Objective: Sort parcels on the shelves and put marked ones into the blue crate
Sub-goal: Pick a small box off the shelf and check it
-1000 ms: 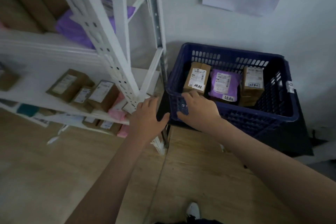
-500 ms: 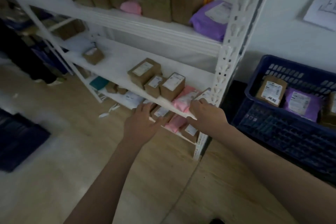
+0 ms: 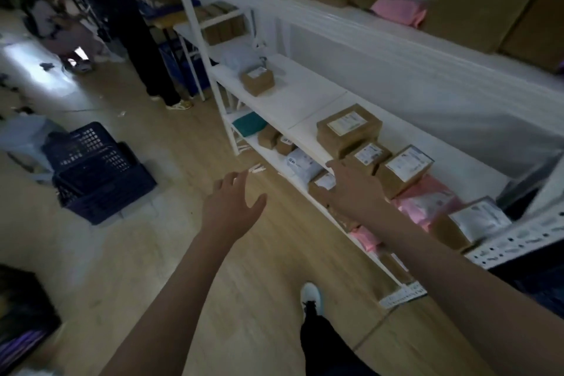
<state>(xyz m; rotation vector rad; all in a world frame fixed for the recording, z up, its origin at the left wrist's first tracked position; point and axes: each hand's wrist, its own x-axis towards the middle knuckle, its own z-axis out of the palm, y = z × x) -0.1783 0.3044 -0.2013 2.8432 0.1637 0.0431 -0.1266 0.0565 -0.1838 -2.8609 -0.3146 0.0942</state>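
Parcels (image 3: 403, 169) lie in a row along the front of the middle shelf (image 3: 293, 107), at about two o'clock from the person's white shoe (image 3: 311, 294), labels facing up, presumably so any marking can be read at a glance. Nearest, at twelve o'clock over the wooden floor (image 3: 152, 253), the left hand (image 3: 233, 207) hangs with fingers loosely spread, holding nothing and touching nothing; it looks ready to steady or take whatever comes off the shelf. A little farther, at one o'clock, the right hand (image 3: 351, 189) reaches over the shelf edge with fingers extended and relaxed, empty, its fingertips beside a small brown box (image 3: 367, 156); whether they touch it I cannot tell. Pink mailers (image 3: 427, 201) sit just right of the hand. Beyond, at one o'clock, a larger labelled box (image 3: 348, 128) heads the row, and a lone box (image 3: 258, 79) sits farther along at twelve. At ten o'clock, well apart from both hands, blue crates (image 3: 91, 168) stand stacked on the floor; whether these are the drop-off crate is unclear. My judgement: the person is picking the next parcel to check.
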